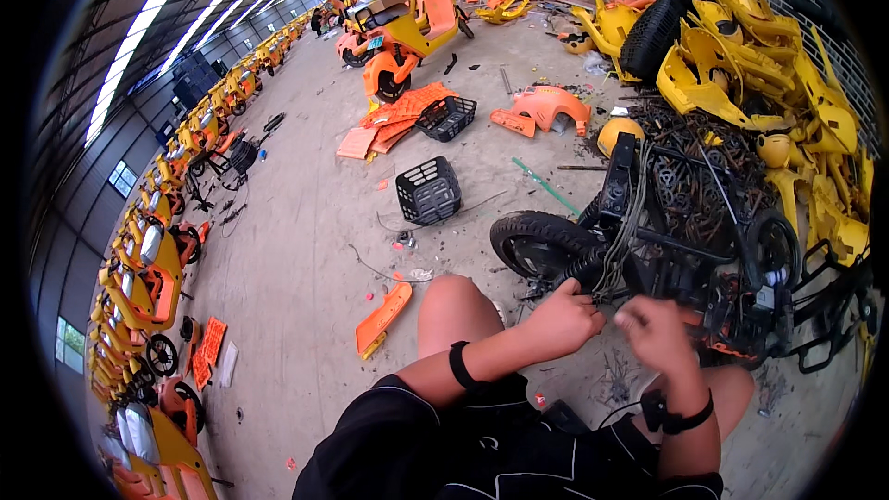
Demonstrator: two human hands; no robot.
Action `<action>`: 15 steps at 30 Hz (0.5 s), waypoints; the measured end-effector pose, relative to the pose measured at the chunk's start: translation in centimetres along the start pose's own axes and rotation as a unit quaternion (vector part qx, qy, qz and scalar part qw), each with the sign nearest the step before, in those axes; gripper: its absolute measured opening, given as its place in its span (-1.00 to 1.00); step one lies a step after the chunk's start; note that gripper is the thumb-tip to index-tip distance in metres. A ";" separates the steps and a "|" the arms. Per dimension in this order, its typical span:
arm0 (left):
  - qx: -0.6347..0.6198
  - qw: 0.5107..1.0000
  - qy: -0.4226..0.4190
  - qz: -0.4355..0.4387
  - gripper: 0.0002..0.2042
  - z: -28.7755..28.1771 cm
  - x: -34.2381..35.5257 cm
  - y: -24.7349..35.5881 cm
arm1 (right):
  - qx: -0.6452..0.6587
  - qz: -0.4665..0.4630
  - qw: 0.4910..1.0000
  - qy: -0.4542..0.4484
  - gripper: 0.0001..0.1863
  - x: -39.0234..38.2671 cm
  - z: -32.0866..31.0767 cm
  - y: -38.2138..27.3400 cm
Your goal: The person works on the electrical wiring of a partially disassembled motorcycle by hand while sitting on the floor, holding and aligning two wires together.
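In front of my knees lies a stripped black scooter frame (648, 241), with a wheel (542, 245) at its left end. A bundle of grey-green cables (622, 255) hangs over the frame and runs down toward my hands. My left hand (567, 322) is closed in a fist at the lower end of the cables; what it grips is hidden. Close beside it on the right, my right hand (653, 329) has its fingers curled, and I cannot make out what is in them.
Yellow scooter panels (759, 65) are heaped at the right, beside a pile of dark metal parts (699, 162). Black baskets (429, 191), orange panels (383, 319) and a green rod (544, 185) lie on the floor. An orange scooter (407, 28) stands ahead; rows of scooters (153, 268) line the left.
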State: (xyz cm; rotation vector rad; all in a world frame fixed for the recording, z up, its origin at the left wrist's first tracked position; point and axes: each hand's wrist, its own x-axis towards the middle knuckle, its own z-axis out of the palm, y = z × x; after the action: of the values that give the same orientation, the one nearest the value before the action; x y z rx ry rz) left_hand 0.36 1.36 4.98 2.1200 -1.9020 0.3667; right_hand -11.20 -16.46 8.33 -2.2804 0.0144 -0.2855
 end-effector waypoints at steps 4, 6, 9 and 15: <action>0.002 0.999 0.009 -0.042 -0.94 0.0 0.2 -0.2 | -0.107 0.047 0.990 -0.078 -0.79 -0.1 0.0 2.1; 0.004 0.999 -0.003 -0.045 -0.94 0.4 -0.2 -0.8 | -0.077 0.004 0.980 -0.183 -0.77 -0.5 -0.1 0.3; -0.031 0.999 -0.002 -0.017 -0.96 0.1 -0.1 -0.2 | 0.041 0.084 0.995 -0.029 -0.78 0.7 -0.6 -0.1; -0.050 0.997 -0.017 -0.057 -0.92 -0.1 -0.1 -1.0 | -0.085 -0.036 0.975 -0.202 -0.83 -0.2 -0.3 1.1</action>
State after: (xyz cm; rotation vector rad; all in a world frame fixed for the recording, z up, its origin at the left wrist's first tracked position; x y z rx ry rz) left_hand 1.34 1.58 4.97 2.1687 -1.7689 0.2099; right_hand -11.42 -17.39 7.68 -2.4741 -0.2623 0.1522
